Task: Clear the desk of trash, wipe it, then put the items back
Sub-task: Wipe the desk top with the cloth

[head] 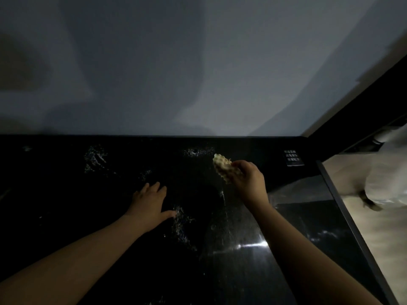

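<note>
Both hands are seemingly busy with wiping: the right hand [248,181] is holding a bumpy yellow cloth [223,167], fingers [239,165] curled round it, over the dark surface [66,194] toward its far right. The left hand [152,204] is resting flat, fingers spread. Next, the cloth probably needs pressing across the pale smears [182,223].

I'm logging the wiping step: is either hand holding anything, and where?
The right hand grips a pale bumpy cloth by its near end. The left hand rests flat on the desk, holding nothing.
</note>
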`<state>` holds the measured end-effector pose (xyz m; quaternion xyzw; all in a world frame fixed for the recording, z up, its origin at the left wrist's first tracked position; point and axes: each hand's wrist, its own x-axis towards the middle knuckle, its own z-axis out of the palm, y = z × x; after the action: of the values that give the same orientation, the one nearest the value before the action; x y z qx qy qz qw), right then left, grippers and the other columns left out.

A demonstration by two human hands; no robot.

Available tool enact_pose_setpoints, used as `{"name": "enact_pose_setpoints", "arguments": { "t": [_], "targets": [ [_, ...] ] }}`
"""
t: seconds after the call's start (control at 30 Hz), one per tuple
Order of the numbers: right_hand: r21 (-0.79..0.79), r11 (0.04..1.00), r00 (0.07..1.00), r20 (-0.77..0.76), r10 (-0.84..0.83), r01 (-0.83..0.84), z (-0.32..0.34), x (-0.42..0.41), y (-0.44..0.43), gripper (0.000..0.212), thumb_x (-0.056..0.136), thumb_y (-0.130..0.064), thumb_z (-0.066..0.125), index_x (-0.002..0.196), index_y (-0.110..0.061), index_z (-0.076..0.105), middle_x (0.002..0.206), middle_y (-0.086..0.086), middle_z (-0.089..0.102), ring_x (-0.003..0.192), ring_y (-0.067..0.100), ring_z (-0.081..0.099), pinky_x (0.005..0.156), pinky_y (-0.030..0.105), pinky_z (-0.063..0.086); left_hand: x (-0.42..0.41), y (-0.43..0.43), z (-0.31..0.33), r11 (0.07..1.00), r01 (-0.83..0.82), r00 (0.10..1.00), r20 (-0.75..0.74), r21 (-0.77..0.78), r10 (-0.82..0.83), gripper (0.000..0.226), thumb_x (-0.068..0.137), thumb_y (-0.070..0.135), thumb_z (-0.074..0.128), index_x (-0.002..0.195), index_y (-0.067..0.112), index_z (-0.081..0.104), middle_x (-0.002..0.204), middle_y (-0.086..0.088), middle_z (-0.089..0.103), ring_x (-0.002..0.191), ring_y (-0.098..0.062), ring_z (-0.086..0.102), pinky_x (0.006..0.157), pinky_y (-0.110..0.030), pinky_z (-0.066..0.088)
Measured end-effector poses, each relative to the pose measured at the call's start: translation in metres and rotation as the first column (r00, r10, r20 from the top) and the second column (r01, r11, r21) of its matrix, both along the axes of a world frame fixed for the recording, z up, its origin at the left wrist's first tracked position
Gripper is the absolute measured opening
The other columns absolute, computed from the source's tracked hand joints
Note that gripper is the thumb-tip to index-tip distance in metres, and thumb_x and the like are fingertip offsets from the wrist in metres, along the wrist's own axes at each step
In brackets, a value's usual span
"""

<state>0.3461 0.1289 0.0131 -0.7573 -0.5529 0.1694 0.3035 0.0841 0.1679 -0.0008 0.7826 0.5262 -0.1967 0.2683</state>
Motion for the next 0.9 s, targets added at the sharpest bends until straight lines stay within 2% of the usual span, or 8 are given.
{"name": "enact_pose_setpoints", "arguments": {
  "t": [0.17,0.27,0.37,0.47,0.67,0.8,0.9],
  "targets": [
    [-0.020,0.995,0.994,0.060,0.095,-0.094,-0.018,0.015,0.070,0.030,0.085,-0.016,0.068,0.115,-0.012,0.066,0.111,0.007,0.063,0.096,0.020,0.060,0.080,0.026,0.047,0.013,0.035,-0.016,0.999,-0.044,0.998,0.037,0.030,0.043,0.094,0.085,0.064,0.052,0.154,0.020,0.006,0.161,-0.005,0.001,0.148,-0.030,0.003,0.118,-0.048,0.017],
    [-0.034,0.994,0.990,0.085,0.111,-0.108,-0.033,0.020,0.103,0.032,0.085,-0.015,0.067,0.116,-0.011,0.067,0.113,0.008,0.064,0.099,0.022,0.061,0.081,0.024,0.045,0.015,0.049,-0.032,0.999,-0.019,1.000,0.001,-0.035,0.020,0.112,0.074,0.075,0.055,0.153,0.024,-0.006,0.159,-0.006,-0.019,0.146,-0.036,-0.011,0.119,-0.052,0.006],
    [-0.045,0.989,0.985,0.097,0.143,-0.139,-0.049,0.022,0.129,0.031,0.085,-0.014,0.066,0.116,-0.010,0.066,0.114,0.010,0.064,0.100,0.026,0.061,0.084,0.032,0.049,0.015,0.052,-0.047,0.995,0.016,0.998,-0.052,-0.094,-0.021,0.130,0.060,0.084,0.058,0.150,0.029,-0.018,0.153,-0.004,-0.036,0.141,-0.038,-0.027,0.116,-0.058,-0.003],
    [-0.070,0.983,0.979,0.107,0.175,-0.168,-0.059,0.025,0.149,0.031,0.088,-0.013,0.063,0.118,-0.009,0.065,0.115,0.012,0.063,0.101,0.028,0.061,0.088,0.040,0.051,0.018,0.051,-0.055,0.997,0.040,0.993,-0.107,-0.072,-0.047,0.141,0.052,0.084,0.064,0.147,0.030,-0.024,0.149,-0.005,-0.042,0.138,-0.040,-0.033,0.114,-0.061,-0.004],
    [-0.083,0.983,0.977,0.123,0.175,-0.166,-0.074,0.028,0.175,0.028,0.089,-0.014,0.061,0.116,-0.010,0.067,0.111,0.013,0.064,0.097,0.031,0.062,0.086,0.042,0.052,0.017,0.045,-0.065,0.998,0.058,0.990,-0.129,-0.023,-0.060,0.146,0.050,0.083,0.066,0.143,0.029,-0.032,0.143,-0.006,-0.050,0.135,-0.039,-0.038,0.114,-0.062,-0.007],
    [-0.091,0.976,0.965,0.158,0.211,-0.198,-0.079,0.023,0.185,0.031,0.092,-0.014,0.058,0.121,-0.008,0.064,0.120,0.013,0.062,0.106,0.031,0.059,0.089,0.036,0.047,0.017,0.044,-0.068,0.999,0.046,0.990,-0.128,-0.027,-0.049,0.145,0.050,0.083,0.065,0.139,0.030,-0.037,0.140,-0.004,-0.053,0.133,-0.038,-0.041,0.113,-0.063,-0.008],
    [-0.158,0.951,0.941,0.172,0.290,-0.264,-0.085,0.018,0.192,0.031,0.094,-0.018,0.056,0.124,-0.011,0.063,0.130,0.012,0.059,0.115,0.033,0.055,0.096,0.042,0.045,0.017,0.045,-0.068,0.998,0.048,0.990,-0.132,-0.029,-0.052,0.146,0.050,0.083,0.065,0.140,0.029,-0.036,0.140,-0.005,-0.053,0.133,-0.038,-0.041,0.113,-0.063,-0.009]
  ]
}}
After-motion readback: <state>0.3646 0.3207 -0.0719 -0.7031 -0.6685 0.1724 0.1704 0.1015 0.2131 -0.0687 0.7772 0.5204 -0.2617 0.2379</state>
